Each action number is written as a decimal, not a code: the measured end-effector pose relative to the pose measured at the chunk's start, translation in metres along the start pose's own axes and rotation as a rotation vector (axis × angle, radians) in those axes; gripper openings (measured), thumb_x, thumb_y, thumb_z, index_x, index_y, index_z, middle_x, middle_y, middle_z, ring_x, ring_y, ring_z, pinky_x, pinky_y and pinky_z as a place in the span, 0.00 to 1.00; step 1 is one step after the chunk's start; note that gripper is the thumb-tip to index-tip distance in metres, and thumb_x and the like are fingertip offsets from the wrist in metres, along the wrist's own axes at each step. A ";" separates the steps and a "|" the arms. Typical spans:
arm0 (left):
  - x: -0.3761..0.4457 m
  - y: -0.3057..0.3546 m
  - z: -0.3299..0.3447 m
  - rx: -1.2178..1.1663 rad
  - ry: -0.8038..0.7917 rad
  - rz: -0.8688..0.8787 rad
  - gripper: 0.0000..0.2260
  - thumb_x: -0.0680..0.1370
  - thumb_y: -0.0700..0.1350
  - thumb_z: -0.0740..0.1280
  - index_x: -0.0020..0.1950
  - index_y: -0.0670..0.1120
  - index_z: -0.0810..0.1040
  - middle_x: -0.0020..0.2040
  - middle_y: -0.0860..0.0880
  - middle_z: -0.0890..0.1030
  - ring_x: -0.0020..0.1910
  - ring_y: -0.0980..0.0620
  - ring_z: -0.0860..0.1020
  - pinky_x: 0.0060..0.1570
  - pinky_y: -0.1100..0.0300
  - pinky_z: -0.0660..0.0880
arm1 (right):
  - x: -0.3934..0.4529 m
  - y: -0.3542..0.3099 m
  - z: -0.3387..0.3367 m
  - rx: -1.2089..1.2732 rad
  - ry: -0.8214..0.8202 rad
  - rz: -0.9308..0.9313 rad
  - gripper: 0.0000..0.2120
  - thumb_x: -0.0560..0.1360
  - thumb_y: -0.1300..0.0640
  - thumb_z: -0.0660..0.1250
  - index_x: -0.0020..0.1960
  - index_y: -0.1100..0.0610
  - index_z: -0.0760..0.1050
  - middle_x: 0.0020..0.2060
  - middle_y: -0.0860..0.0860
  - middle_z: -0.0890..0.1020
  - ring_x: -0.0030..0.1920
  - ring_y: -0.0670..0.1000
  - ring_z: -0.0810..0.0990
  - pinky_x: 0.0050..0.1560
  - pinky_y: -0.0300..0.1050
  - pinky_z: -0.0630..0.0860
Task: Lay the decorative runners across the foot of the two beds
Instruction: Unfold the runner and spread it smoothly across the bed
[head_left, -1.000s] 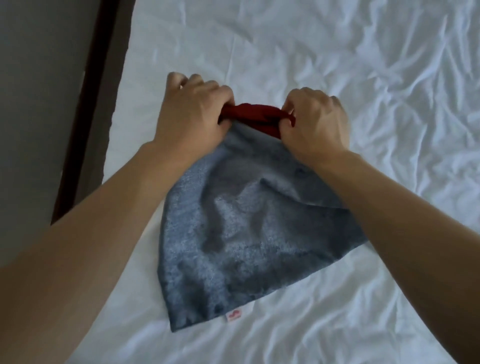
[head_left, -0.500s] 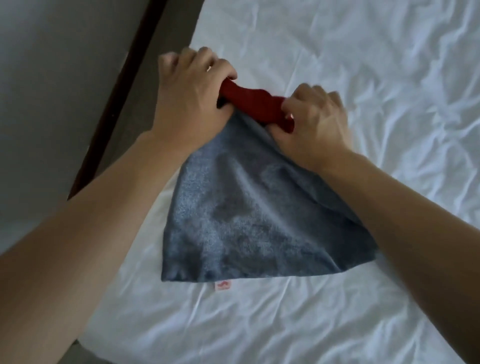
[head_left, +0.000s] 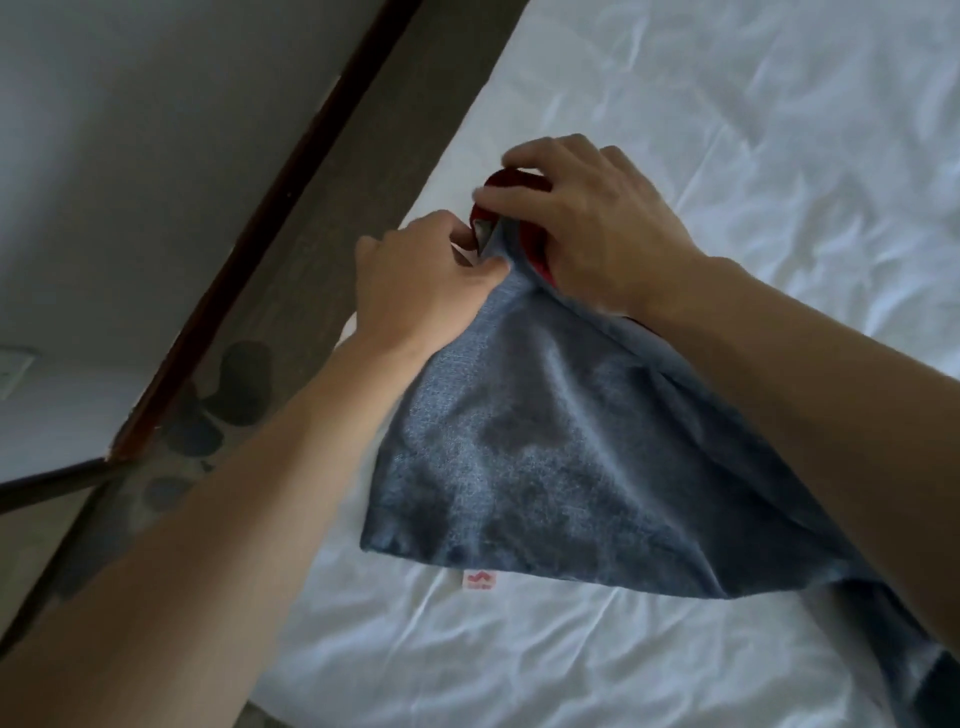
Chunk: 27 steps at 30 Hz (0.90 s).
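Observation:
A grey-blue runner (head_left: 540, 462) with a red band along its far end (head_left: 535, 254) lies bunched on the white bed (head_left: 753, 130), near the bed's left edge. My left hand (head_left: 421, 280) pinches the grey cloth at its far end. Just to the right, my right hand (head_left: 587, 223) is closed over the red band, hiding most of it. The two hands touch each other. The cloth fans out toward me from them. A small white label (head_left: 479, 580) sticks out under the runner's near edge.
Left of the bed runs a strip of patterned carpet (head_left: 239, 374), then a dark wooden skirting (head_left: 270, 208) and a pale wall (head_left: 130, 130). The white sheet is wrinkled all around the runner, with open sheet to the right and far side.
The view has swung right, so the wall and floor fill more of the left. My hands have drawn together at the red end; the left one has shifted from the red band to the grey cloth.

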<state>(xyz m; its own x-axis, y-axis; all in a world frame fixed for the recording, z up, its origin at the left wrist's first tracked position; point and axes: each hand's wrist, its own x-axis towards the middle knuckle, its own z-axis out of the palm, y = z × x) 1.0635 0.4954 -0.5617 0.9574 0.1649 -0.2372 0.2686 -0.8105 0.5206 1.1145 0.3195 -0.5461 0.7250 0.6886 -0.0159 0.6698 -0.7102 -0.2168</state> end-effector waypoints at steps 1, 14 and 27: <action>-0.003 -0.002 0.002 0.033 -0.004 0.003 0.13 0.73 0.62 0.67 0.46 0.54 0.79 0.35 0.57 0.82 0.42 0.55 0.79 0.60 0.51 0.65 | 0.004 -0.001 0.003 -0.035 -0.027 -0.040 0.16 0.78 0.52 0.64 0.65 0.46 0.76 0.67 0.54 0.74 0.65 0.58 0.71 0.61 0.56 0.69; 0.000 -0.054 -0.048 0.222 0.159 0.113 0.08 0.77 0.49 0.68 0.41 0.53 0.71 0.33 0.56 0.74 0.34 0.50 0.74 0.51 0.52 0.64 | 0.068 -0.016 0.002 -0.212 0.065 0.054 0.14 0.77 0.57 0.58 0.49 0.56 0.83 0.50 0.53 0.80 0.52 0.58 0.74 0.57 0.54 0.68; -0.003 -0.082 -0.062 0.289 0.143 0.024 0.10 0.77 0.50 0.68 0.57 0.50 0.77 0.49 0.51 0.81 0.50 0.47 0.78 0.60 0.47 0.68 | 0.084 -0.037 -0.005 0.052 0.077 0.030 0.18 0.77 0.57 0.62 0.65 0.49 0.74 0.60 0.50 0.77 0.62 0.54 0.73 0.64 0.53 0.68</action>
<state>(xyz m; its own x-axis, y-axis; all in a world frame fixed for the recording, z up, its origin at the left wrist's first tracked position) 1.0450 0.5961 -0.5534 0.9737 0.2049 -0.0993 0.2244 -0.9377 0.2653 1.1510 0.4027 -0.5348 0.7562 0.6523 0.0517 0.6398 -0.7205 -0.2675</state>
